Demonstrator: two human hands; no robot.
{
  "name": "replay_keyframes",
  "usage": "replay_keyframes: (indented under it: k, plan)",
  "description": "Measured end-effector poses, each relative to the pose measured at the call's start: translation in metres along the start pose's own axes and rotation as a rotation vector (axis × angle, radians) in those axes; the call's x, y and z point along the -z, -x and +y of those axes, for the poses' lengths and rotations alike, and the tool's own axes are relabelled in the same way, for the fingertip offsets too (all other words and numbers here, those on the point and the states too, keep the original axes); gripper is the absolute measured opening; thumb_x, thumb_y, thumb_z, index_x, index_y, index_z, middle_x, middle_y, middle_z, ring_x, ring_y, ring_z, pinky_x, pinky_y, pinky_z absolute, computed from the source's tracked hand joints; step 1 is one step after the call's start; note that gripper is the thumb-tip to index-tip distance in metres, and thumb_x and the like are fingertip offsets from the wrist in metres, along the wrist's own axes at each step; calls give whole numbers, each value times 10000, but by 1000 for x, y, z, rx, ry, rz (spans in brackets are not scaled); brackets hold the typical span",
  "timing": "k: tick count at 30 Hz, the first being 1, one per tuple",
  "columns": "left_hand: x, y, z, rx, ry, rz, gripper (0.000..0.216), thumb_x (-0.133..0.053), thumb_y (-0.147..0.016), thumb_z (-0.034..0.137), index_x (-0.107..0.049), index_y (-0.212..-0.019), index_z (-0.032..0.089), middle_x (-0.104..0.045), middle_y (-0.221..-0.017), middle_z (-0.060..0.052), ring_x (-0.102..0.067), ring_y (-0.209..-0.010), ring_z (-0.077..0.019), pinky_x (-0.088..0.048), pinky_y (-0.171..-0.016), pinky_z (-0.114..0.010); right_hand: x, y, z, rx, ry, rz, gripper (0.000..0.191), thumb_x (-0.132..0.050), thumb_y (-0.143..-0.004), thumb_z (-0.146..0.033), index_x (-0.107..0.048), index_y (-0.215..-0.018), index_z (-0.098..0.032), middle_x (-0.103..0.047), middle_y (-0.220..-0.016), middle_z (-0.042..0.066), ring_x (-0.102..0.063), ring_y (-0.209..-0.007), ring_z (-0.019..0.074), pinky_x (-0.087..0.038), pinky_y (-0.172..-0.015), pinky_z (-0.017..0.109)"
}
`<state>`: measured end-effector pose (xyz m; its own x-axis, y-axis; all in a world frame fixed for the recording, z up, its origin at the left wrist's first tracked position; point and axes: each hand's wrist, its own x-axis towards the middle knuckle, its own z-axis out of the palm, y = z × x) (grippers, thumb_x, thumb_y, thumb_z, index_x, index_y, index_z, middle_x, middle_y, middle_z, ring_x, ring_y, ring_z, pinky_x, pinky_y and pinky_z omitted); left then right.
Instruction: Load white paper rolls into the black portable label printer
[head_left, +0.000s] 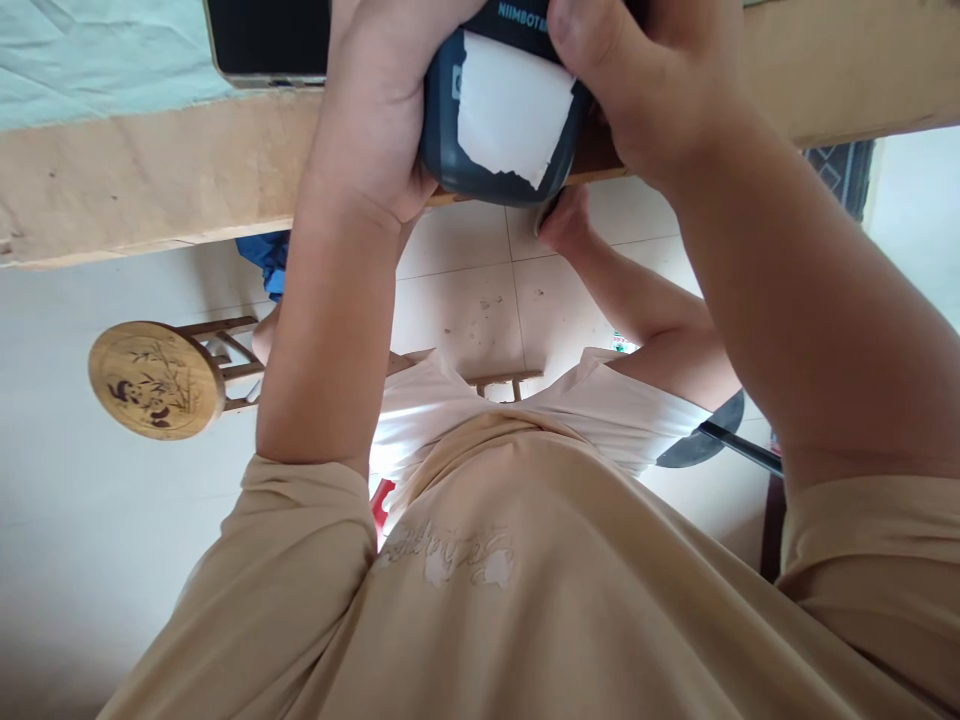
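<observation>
At the top edge of the head view I hold a dark blue handheld label printer (442, 140) marked NIIMBOT. A white patch with ragged, torn-looking edges (514, 110) covers part of its face. My left hand (386, 95) grips the printer's left side, its fingers mostly out of the picture. On the other side my right hand (645, 85) is closed round it, with the thumb resting on the face beside the lettering. The printer is held over the front edge of a wooden table (150, 185).
Left of my left hand, a dark-screened device like a phone or tablet (270, 40) lies by a pale green cloth (112, 60). A round wooden stool (157, 380) with a panda picture stands on the tiled floor. Something blue (266, 262) hangs or lies below the table.
</observation>
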<state>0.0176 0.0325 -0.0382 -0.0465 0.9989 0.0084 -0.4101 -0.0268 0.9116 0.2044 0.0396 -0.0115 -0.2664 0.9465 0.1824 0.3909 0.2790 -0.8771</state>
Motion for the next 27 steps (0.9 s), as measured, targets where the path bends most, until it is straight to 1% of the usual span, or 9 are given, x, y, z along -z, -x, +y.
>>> replay_keyframes:
  k: [1, 3, 6, 9, 11, 15, 17, 23, 27]
  plan:
    - [-1, 4, 3, 47, 54, -116, 386, -247, -1099, 138, -598, -952, 200, -645, -973, 6, -679, -1315, -301, -537, -1144, -583, 0, 0, 2, 48, 47, -12, 607, -230, -799, 21, -690, -1183, -74, -683, -1162, -182, -621, -1227, -1, -422, -1051, 6]
    - [-3, 8, 9, 83, 108, -222, 314, -314, -1084, 159, -583, -938, 228, -644, -1010, -18, -673, -1315, -332, -545, -1137, -576, 1, 1, 4, 63, 79, -19, 566, -290, -833, -35, -663, -1257, -78, -688, -1139, -171, -618, -1231, 7, -411, -1091, 33]
    - [-4, 9, 13, 79, 113, -208, 240, -372, -1078, 168, -562, -940, 222, -643, -1005, -34, -633, -1362, -348, -559, -1133, -539, 1, 3, 3, 43, 76, -35, 497, -324, -857, -111, -643, -1230, -31, -685, -1165, -155, -597, -1258, 26, -398, -1122, 55]
    - [-5, 8, 14, 96, 70, -165, 246, -322, -1097, 168, -542, -996, 210, -657, -1014, -17, -622, -1374, -310, -579, -1116, -484, 2, 3, 0, 18, 82, -43, 395, -294, -839, -123, -648, -918, 31, -679, -1197, -124, -578, -1291, 54, -390, -1128, 58]
    - [-5, 9, 14, 103, 50, -157, 260, -317, -1103, 181, -553, -1002, 219, -667, -1026, -9, -626, -1368, -284, -580, -1109, -434, 2, 2, 0, 13, 89, -42, 354, -297, -838, -129, -615, -806, 24, -678, -1199, -125, -576, -1289, 52, -381, -1133, 55]
    - [-3, 8, 11, 97, 116, -213, 270, -383, -1074, 214, -601, -919, 254, -650, -993, -43, -675, -1262, -347, -612, -970, -476, 3, 2, 5, 29, 92, -21, 324, -365, -860, -158, -622, -967, 8, -668, -1203, -150, -574, -1261, 32, -404, -1105, 45]
    - [-1, 7, 9, 84, 121, -235, 247, -416, -1056, 204, -614, -916, 253, -646, -1016, -57, -682, -1226, -377, -604, -946, -510, 3, 2, 6, 32, 92, -12, 308, -361, -852, -139, -610, -961, 6, -665, -1200, -151, -580, -1239, 27, -415, -1085, 40]
    - [-1, 6, 9, 82, 82, -192, 229, -338, -1102, 192, -541, -997, 204, -643, -1025, -21, -625, -1361, -340, -571, -1102, -524, 1, 4, 1, 38, 81, -23, 246, -236, -748, -7, -473, -685, -10, -678, -1140, -155, -593, -1197, 5, -405, -1089, 28]
    - [-4, 9, 13, 98, 153, -195, 290, -294, -1102, 165, -542, -960, 219, -652, -964, -17, -551, -1462, -318, -564, -1147, -520, 0, 4, -1, 49, 69, -19, 310, -209, -703, 12, -517, -736, -4, -675, -1141, -155, -598, -1206, 14, -413, -1070, 33]
